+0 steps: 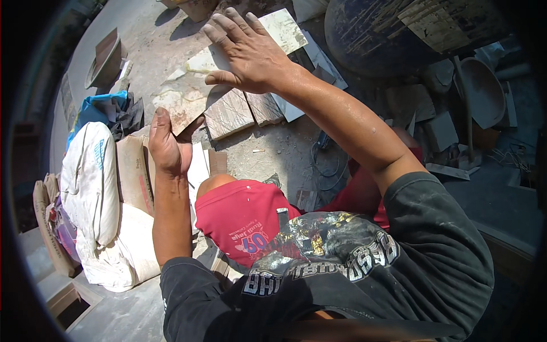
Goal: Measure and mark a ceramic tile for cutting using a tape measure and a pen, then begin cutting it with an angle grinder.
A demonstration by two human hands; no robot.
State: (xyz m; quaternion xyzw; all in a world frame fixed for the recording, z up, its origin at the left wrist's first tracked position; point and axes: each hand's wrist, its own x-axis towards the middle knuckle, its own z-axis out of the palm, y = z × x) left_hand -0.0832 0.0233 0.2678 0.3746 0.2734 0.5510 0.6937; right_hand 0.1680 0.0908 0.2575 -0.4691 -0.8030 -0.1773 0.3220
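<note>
At the left, my left hand (170, 145) grips the near corner of a thin, irregular stone slab (178, 104), pale with brownish stains. Its thumb is on top, and the other fingers are partly hidden at the slab's edge. My right hand (248, 60) is stretched out flat with fingers spread over a whitish slab (284, 31). The hand covers much of that slab, and I cannot tell whether the palm touches it. Two thick grooved stone blocks (229, 114) lie side by side on the ground below the right hand.
White sacks (88, 182) and a brown paper bag (134, 171) stand at the left, near a blue plastic bag (97, 108). A basin (105, 62) lies farther back. At the right are a large dark round container (393, 34) and stone offcuts (439, 131). A cable (327, 165) coils near my knees.
</note>
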